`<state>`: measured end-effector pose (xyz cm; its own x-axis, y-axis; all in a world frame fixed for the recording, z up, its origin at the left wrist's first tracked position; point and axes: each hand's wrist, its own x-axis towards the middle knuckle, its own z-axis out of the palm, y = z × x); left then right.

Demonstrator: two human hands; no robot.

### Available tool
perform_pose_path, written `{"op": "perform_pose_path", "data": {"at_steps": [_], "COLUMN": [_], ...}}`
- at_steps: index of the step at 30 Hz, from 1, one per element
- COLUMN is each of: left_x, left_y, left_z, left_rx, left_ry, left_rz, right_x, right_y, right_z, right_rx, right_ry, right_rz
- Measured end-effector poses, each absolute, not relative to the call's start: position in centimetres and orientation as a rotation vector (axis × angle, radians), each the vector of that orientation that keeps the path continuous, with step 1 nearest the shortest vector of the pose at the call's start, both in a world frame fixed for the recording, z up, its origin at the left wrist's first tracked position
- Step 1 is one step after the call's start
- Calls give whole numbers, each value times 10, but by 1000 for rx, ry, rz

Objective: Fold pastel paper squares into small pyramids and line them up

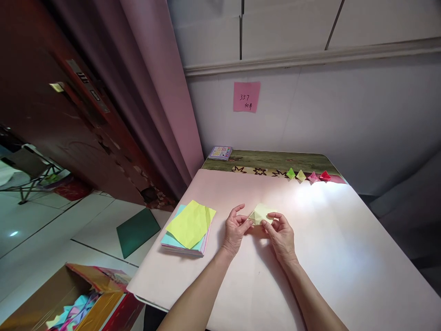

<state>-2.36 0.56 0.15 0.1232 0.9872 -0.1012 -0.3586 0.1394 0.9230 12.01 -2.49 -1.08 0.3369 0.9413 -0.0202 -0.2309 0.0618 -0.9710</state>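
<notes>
Left hand (235, 230) and right hand (284, 236) pinch pale yellow paper (260, 213), grips closed, maybe mid-fold; the next crease likely needs careful pressing. Paper stack (189, 225) at nine o'clock.

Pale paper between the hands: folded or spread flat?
Folded, at least partly: the pale yellow paper shows angled fold lines near the left hand, and the right hand pinches its other end.

Held paper (261, 213) seemingly pale yellow; wall note (246, 97) pink.
</notes>
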Motion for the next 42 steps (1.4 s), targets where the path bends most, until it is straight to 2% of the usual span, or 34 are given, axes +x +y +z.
{"op": "perform_pose_path", "data": {"at_steps": [10, 17, 28, 37, 42], "left_x": [-23, -25, -25, -25, -24], "left_y": [4, 2, 2, 0, 2], "left_z": [3, 2, 5, 6, 6], "left_rx": [1067, 1077, 1122, 1129, 1080], "left_ry": [883, 847, 787, 742, 809], "left_rz": [1111, 1064, 1031, 932, 973], "right_x": [114, 122, 140, 133, 124], "right_y": [-31, -30, -25, -25, -27], "right_z": [-8, 0, 7, 6, -2], "right_rx": [-1281, -1270, -1053, -1013, -1159], "right_ry": [-1102, -1075, -693, -693, -842], "right_rz": [864, 832, 1208, 1464, 1194]}}
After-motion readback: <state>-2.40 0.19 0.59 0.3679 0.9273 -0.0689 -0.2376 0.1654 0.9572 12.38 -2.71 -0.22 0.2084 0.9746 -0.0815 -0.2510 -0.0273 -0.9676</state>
